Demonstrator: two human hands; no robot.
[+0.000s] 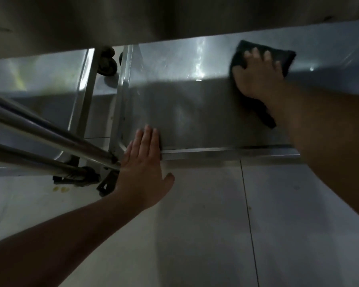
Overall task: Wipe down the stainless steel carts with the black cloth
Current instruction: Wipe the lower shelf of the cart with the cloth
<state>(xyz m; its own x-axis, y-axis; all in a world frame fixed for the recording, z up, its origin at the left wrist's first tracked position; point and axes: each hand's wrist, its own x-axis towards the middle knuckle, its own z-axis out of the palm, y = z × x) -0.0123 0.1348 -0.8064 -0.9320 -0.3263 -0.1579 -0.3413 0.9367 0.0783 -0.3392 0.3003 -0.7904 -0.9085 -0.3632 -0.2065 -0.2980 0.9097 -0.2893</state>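
The right hand (257, 77) pressed the black cloth (263, 59) flat near the cart shelf's (184, 104) far edge — the left hand (143, 160), fingers straight, braced its near-left corner.

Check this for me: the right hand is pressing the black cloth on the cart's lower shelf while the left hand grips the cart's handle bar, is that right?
Not quite. In the head view the left hand lies flat with straight fingers on the near edge of the lower shelf, not on the handle bar. The rest holds: the right hand presses the black cloth on that shelf.
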